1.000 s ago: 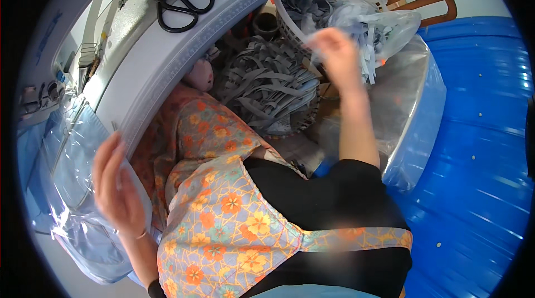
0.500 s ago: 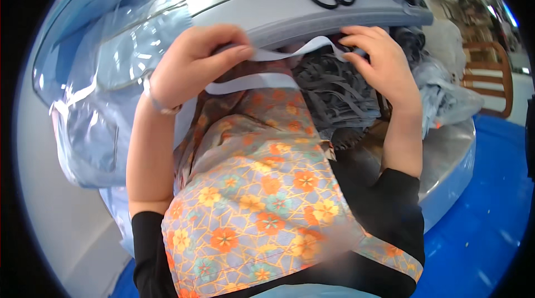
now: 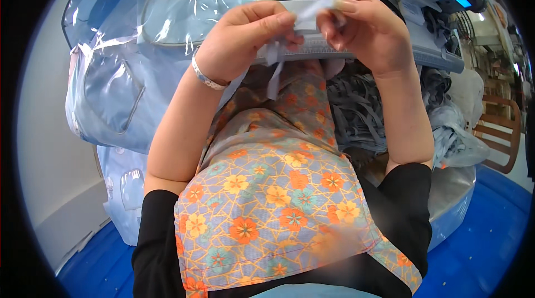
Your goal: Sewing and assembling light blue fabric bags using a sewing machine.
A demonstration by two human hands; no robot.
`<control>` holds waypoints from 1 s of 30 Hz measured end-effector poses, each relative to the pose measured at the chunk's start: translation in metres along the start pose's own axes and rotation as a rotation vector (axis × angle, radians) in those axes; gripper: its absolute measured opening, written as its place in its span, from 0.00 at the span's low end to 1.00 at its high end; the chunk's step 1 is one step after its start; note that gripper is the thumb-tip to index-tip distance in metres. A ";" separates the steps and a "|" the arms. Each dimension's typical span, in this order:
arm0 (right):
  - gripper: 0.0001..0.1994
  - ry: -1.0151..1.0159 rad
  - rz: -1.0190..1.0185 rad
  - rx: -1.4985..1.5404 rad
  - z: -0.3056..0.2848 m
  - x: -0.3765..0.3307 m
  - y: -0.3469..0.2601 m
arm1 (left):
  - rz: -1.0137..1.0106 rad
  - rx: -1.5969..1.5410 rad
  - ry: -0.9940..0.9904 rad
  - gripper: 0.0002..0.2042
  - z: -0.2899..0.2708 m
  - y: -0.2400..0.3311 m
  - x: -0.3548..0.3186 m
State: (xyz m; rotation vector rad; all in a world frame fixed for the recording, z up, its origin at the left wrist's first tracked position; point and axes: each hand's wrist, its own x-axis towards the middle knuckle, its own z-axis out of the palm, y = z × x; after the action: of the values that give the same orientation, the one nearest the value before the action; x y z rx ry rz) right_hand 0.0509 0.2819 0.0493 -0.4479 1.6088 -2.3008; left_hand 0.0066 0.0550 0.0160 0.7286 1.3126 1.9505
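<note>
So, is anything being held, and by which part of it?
A pale strip, pinched by the left fingers and right fingers on either side of a short stretch. Blur hides whether either grips an end.

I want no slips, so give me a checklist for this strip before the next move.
1. Left hand has a grip on the pale strip: ok, pinched at the thumb tip.
2. Right hand has a grip on it too: ok, thumb on the strip.
3. Strip flat and untwisted: cannot tell, it is blurred.
4. No loose end hanging: not ok, one hangs below the left hand.
5. Gray strips off the apron's front: ok, piled to its right.
</note>
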 end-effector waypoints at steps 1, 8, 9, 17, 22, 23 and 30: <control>0.12 -0.009 -0.006 0.037 -0.002 0.000 0.002 | 0.029 0.076 0.050 0.11 -0.002 0.003 -0.001; 0.06 0.065 0.240 -0.472 0.023 -0.003 0.019 | -0.127 0.126 0.275 0.11 0.019 -0.010 -0.041; 0.06 0.040 0.127 -0.325 0.031 -0.005 0.036 | -0.141 0.168 0.329 0.08 0.032 -0.010 -0.045; 0.17 0.059 -0.584 -1.228 0.053 0.027 0.093 | -0.354 0.511 0.370 0.03 0.033 -0.010 -0.139; 0.19 -0.095 -1.044 -1.226 0.068 0.064 0.125 | -0.434 0.300 0.296 0.04 0.034 -0.037 -0.133; 0.15 -0.068 -1.106 -1.222 0.071 0.067 0.123 | -0.435 0.283 0.269 0.05 0.034 -0.040 -0.130; 0.07 0.141 -0.939 -0.857 0.080 0.102 0.025 | 0.014 1.539 0.565 0.08 -0.016 0.009 -0.021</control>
State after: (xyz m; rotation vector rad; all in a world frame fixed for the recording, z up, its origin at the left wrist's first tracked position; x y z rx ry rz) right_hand -0.0071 0.1637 0.0604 -1.5241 2.8719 -1.9956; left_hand 0.0058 0.0271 0.0173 0.7835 3.1398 0.7941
